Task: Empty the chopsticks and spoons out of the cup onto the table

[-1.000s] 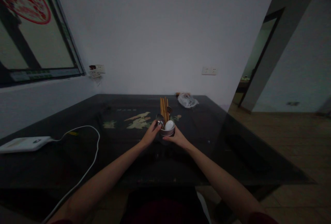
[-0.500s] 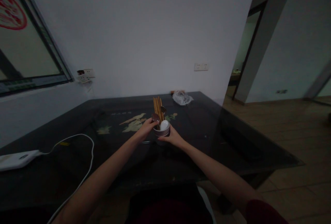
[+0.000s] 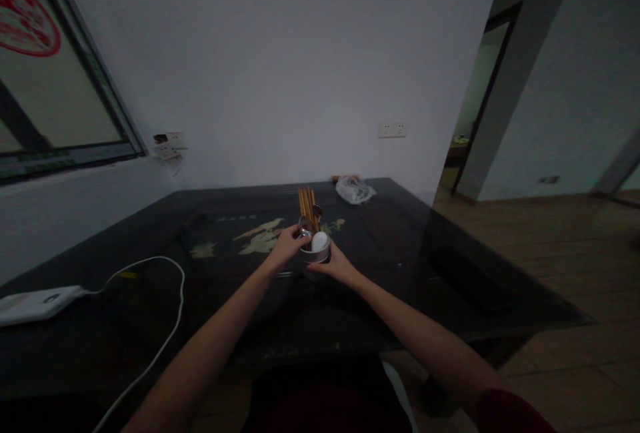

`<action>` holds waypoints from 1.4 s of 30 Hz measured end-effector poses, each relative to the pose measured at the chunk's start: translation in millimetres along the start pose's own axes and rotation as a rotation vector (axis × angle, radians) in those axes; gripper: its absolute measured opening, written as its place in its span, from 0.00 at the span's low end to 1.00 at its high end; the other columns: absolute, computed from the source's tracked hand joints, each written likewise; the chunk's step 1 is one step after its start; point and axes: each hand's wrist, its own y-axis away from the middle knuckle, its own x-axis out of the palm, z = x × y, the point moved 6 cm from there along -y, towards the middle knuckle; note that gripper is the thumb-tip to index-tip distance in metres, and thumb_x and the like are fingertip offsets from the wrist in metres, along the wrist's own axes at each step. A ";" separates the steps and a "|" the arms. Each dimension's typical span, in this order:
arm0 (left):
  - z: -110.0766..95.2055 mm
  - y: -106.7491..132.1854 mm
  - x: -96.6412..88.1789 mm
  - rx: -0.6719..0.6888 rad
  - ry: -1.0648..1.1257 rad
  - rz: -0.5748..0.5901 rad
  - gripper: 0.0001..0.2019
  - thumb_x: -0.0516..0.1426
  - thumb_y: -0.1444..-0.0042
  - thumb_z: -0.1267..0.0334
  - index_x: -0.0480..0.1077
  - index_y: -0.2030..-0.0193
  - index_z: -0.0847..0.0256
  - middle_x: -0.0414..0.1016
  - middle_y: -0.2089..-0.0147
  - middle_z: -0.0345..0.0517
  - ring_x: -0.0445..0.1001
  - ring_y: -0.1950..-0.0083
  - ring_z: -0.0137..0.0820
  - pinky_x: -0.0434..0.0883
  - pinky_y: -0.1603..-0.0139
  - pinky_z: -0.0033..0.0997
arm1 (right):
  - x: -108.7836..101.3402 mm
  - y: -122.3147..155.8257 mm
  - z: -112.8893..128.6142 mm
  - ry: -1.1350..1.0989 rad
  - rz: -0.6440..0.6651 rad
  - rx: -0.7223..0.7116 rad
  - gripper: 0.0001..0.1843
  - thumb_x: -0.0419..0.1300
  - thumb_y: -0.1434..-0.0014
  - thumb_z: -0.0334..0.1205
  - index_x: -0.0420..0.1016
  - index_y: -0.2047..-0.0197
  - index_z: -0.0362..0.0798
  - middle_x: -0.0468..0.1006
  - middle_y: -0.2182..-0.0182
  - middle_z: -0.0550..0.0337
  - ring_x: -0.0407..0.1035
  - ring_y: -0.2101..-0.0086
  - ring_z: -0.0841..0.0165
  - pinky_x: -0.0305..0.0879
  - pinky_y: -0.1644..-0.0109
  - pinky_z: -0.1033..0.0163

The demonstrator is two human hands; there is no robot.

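Observation:
A small round cup (image 3: 315,256) stands on the dark glass table (image 3: 150,326). It holds several wooden chopsticks (image 3: 305,205), metal spoons (image 3: 305,225) and a white spoon (image 3: 319,241). My left hand (image 3: 285,249) is at the cup's left rim with its fingers pinched on the handle of a metal spoon. From the right and front, my right hand (image 3: 337,264) wraps the cup's side and steadies it.
A white device (image 3: 35,303) with a white cable (image 3: 170,326) lies at the table's left. A clear plastic bag (image 3: 354,189) sits at the far edge by the wall. A doorway (image 3: 475,113) opens at the right, beyond the table edge.
The view shifted right and then slightly back. My left hand's fingers stay on the metal spoon at the cup's rim. The right hand keeps its hold on the cup.

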 end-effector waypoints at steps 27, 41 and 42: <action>-7.4 4.1 -9.5 0.154 -0.224 -0.131 0.11 0.54 0.47 0.61 0.71 0.60 0.64 0.76 0.60 0.50 0.73 0.58 0.38 0.68 0.54 0.37 | 2.7 -1.5 -1.3 -0.028 0.018 0.002 0.49 0.72 0.63 0.40 0.57 0.39 0.48 0.68 0.44 0.50 0.62 0.45 0.58 0.55 0.39 0.51; -6.8 5.6 -10.7 0.282 -0.503 -0.138 0.11 0.50 0.41 0.61 0.68 0.58 0.63 0.71 0.58 0.52 0.70 0.55 0.39 0.66 0.53 0.40 | -0.6 -1.5 -5.3 0.009 -0.001 -0.005 0.49 0.73 0.63 0.41 0.57 0.39 0.48 0.67 0.44 0.50 0.62 0.45 0.58 0.55 0.39 0.52; -6.6 5.5 -10.6 0.288 -0.500 -0.136 0.11 0.49 0.41 0.61 0.68 0.57 0.64 0.71 0.58 0.53 0.70 0.55 0.40 0.66 0.53 0.40 | -0.5 -1.3 -4.6 0.005 -0.002 -0.007 0.49 0.73 0.64 0.41 0.57 0.39 0.48 0.67 0.44 0.50 0.62 0.45 0.58 0.55 0.39 0.52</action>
